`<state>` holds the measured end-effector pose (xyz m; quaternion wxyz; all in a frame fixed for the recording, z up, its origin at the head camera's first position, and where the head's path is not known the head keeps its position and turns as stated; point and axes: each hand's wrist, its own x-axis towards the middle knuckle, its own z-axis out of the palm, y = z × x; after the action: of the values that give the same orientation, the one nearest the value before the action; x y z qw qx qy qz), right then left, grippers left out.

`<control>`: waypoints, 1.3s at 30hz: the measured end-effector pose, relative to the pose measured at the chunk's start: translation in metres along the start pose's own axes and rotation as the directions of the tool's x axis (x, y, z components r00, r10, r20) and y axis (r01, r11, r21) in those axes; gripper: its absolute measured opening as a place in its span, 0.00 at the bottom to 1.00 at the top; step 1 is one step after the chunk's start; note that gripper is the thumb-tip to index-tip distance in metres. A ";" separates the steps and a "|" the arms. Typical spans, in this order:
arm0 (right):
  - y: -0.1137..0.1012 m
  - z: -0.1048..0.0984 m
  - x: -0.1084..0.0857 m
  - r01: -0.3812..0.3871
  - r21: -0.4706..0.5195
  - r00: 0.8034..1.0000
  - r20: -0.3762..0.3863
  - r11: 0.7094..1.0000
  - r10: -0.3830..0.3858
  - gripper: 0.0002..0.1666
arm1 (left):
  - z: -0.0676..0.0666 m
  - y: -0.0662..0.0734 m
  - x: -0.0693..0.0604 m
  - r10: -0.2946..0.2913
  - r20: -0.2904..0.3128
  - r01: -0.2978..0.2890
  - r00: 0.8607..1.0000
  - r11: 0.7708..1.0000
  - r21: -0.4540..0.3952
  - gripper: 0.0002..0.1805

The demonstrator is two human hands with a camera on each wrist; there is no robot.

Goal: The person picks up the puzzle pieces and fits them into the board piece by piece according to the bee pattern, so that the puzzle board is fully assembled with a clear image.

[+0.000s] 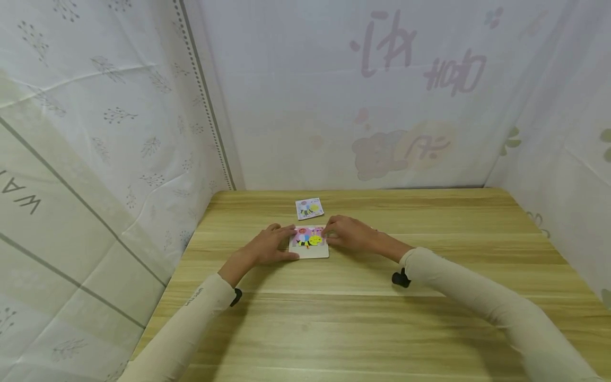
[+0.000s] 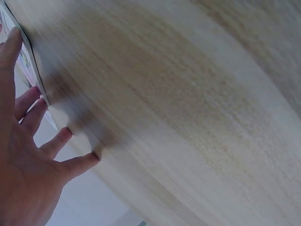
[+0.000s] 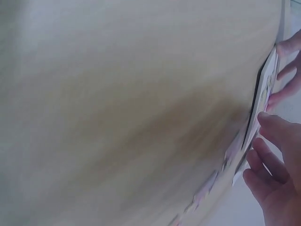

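A small jigsaw puzzle board (image 1: 310,253) lies on the table, its upper part filled with a pink picture of a yellow bee (image 1: 314,240) and its lower strip bare white. My left hand (image 1: 268,245) braces the board's left side with spread, fairly straight fingers, the thumb near the lower left corner. In the left wrist view, the thumb (image 2: 14,40) and two fingertips touch the board's rim, while other fingertips rest on the table. With bent fingers, my right hand (image 1: 352,234) pinches a pink puzzle piece (image 1: 319,231) at the picture's upper right; the fingers partly cover it.
Behind the board lies a white card (image 1: 309,208) with a matching bee picture. Several loose puzzle pieces (image 3: 205,188) lie on the wooden table (image 1: 305,323) beside the board, mostly hidden by my right hand in the head view. Printed curtains (image 1: 296,106) surround the table.
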<state>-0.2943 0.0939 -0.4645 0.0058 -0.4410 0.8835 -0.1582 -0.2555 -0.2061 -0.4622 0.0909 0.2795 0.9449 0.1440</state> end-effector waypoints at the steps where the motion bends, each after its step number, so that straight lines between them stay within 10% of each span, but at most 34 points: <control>1: 0.001 -0.002 -0.002 -0.003 0.007 1.000 -0.002 1.000 0.003 0.14 | -0.001 0.000 0.000 0.001 -0.001 -0.001 1.000 1.000 0.000 0.46; 39: 0.014 -0.015 -0.022 -0.004 -0.016 1.000 -0.014 1.000 0.004 0.13 | -0.008 0.000 0.001 -0.018 0.073 0.018 0.997 1.000 -0.002 0.46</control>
<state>-0.2942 0.1233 -0.4574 -0.0039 -0.4381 0.8856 -0.1541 -0.2585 -0.2072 -0.4552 0.1270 0.2757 0.9433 0.1343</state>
